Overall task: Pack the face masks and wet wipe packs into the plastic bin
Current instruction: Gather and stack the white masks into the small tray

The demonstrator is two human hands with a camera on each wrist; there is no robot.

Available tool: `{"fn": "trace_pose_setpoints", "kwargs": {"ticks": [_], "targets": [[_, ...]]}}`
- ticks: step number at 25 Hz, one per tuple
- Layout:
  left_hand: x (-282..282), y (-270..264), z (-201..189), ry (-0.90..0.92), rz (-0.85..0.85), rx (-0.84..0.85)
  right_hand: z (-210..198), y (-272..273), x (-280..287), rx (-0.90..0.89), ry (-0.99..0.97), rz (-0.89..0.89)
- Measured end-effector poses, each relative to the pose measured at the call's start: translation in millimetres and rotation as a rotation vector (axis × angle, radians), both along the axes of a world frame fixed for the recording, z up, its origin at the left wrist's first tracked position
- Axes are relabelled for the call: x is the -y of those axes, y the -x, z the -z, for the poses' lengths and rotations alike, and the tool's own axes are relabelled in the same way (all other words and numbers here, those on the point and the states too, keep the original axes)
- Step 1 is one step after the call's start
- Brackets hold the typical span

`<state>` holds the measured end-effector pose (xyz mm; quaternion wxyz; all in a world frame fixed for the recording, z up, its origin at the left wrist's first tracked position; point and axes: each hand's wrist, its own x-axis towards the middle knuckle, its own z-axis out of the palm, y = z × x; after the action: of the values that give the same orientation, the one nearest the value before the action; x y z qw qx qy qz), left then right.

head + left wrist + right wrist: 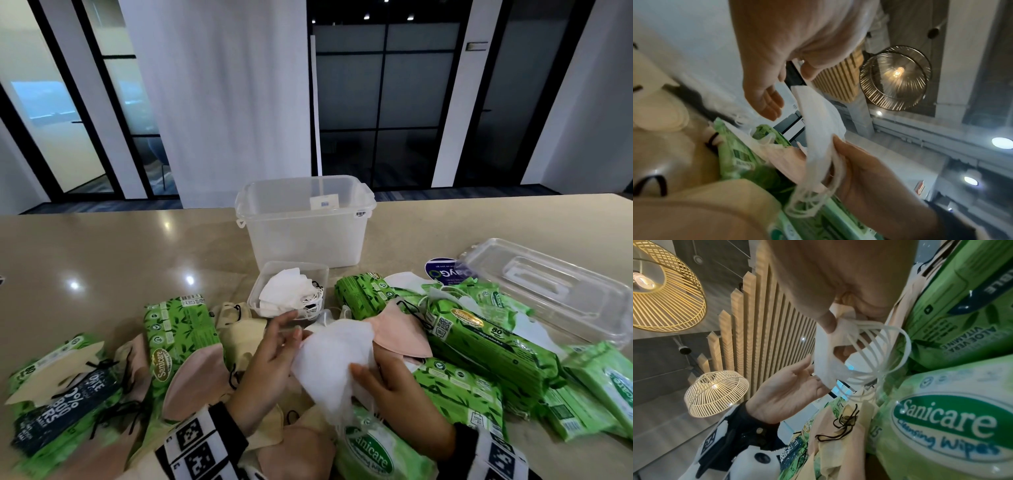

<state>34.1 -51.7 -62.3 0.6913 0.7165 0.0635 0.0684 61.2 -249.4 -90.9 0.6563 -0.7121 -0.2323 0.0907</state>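
R hand (390,394) pinches white mask (334,363), long axis upright.

Both hands are bare. The left hand (270,363) leads back to a dark sleeve (748,423) with a small round button at the cuff, gold-coloured as far as the blur allows. A white band (198,445) printed with black square code markers wraps that wrist. The right hand (394,394) has a matching dark cuff and marker band (496,455).
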Motion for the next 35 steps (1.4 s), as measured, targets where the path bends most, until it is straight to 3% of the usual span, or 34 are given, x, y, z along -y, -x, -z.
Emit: {"fn": "trace_pose_setpoints", "kwargs": {"ticks": [3,5,8,10,15,19,21,27,32,35], "targets": [[9,-1,0,0.283,-0.03,-0.157,3,-3,-2,-0.029,-0.055,0.035],[17,0,-1,0.374,-0.016,-0.188,3,-3,-5,-0.046,-0.016,0.035],[22,0,-1,0.425,-0.052,-0.165,5,-3,-9,0.04,0.065,0.072],[22,1,0,0.366,-0.035,-0.156,5,-2,-9,0.052,0.078,0.103],[14,-5,5,-0.056,0.142,-0.188,4,-4,4,0.062,0.194,0.2],[-20,-43,14,-0.98,0.186,0.018,1,-9,24,0.058,0.27,0.302],[-29,-59,16,-1.254,0.239,0.088,-1,-8,33,0.109,0.352,0.317],[-18,-95,27,-1.512,0.52,0.131,-2,-1,44,0.185,0.412,0.3],[-10,-105,27,-1.601,0.45,0.111,-2,2,54,0.155,0.395,0.34],[-16,-104,25,-1.527,0.393,0.1,-6,1,54,0.114,0.38,0.367]]}}
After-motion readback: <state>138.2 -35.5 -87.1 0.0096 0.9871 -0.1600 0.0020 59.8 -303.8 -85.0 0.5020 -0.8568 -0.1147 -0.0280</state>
